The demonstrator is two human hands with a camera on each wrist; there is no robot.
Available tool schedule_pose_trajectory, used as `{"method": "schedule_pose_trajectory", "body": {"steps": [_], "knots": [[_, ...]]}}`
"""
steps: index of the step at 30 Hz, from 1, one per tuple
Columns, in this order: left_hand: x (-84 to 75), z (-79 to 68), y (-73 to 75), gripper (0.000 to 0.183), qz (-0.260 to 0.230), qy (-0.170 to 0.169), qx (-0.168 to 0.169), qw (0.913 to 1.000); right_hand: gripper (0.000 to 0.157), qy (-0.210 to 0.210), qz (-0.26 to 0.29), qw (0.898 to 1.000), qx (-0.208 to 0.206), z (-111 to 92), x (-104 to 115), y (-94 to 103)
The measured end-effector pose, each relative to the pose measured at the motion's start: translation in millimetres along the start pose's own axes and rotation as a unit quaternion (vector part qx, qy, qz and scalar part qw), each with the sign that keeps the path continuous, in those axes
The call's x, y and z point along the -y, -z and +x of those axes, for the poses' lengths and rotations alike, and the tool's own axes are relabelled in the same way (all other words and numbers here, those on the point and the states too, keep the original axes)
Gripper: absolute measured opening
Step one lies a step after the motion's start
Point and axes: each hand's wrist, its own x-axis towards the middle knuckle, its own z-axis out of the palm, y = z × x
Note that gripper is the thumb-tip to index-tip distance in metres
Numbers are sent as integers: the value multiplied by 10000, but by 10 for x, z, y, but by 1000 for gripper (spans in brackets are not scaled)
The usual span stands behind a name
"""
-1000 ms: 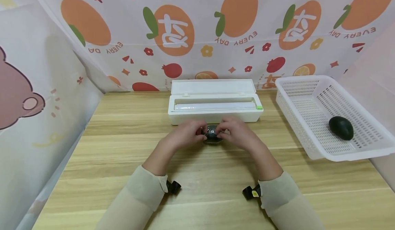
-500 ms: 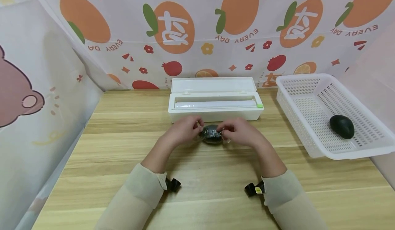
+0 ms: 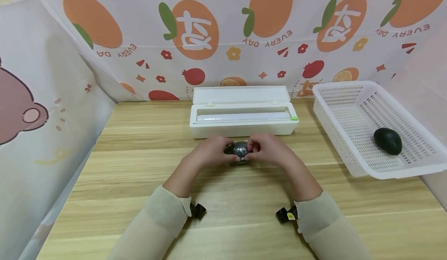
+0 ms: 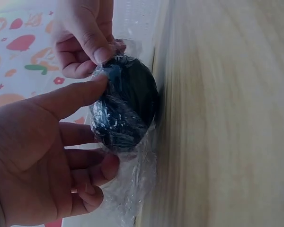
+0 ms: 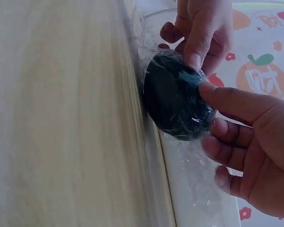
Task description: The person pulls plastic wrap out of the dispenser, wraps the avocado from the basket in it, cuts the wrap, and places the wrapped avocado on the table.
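A dark oval avocado (image 3: 240,149) sits on the table between both hands, covered in clear plastic wrap. In the left wrist view the left hand (image 4: 42,146) lays its thumb on the wrapped avocado (image 4: 132,90), its fingers bent round one side. Loose wrap (image 4: 137,182) trails past the fruit's lower end. The right hand (image 5: 260,137) holds the opposite end, thumb on the film and fingers bent at the side, as the right wrist view shows. Both thumbs meet close together on the near side in the head view.
Behind the hands stands a white box (image 3: 244,129), its lid up and a roll of film (image 3: 244,117) inside. At right, a white perforated basket (image 3: 335,136) holds another dark avocado (image 3: 388,141). A printed cloth (image 3: 234,27) hangs at the table's back edge.
Half a second ago the hands were further apart at the avocado's two ends. Now they have drawn inward, and the thumbs have come together on its near side.
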Motion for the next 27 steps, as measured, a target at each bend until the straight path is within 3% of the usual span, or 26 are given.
{"method": "schedule_pose_trajectory", "body": {"steps": [4, 7, 9, 15, 19, 23, 27], "knots": [[-15, -18, 3, 29, 73, -41, 99, 9999, 28, 152, -530, 9983, -204, 0, 39, -3], [-19, -32, 8, 30, 78, -85, 104, 9999, 43, 259, -1002, 9940, -349, -1, 55, -2], [-21, -41, 10, 34, 116, -110, 102, 9998, 54, 228, -1213, 9921, -234, -5, 66, 1], [-48, -62, 29, 34, 445, 286, -74, 9986, 47, -328, -1029, 9928, 509, -13, 92, 1], [-66, -76, 60, 36, 385, 680, 77, 9969, 49, -583, -821, 9933, 573, -16, 86, 3], [-53, -94, 90, 23, 240, 723, 299, 9966, 47, -660, -707, 9935, 605, -19, 71, 12], [-25, -97, 101, 10, 248, 654, 267, 9972, 48, -756, -487, 9938, 661, -21, 58, 28]]}}
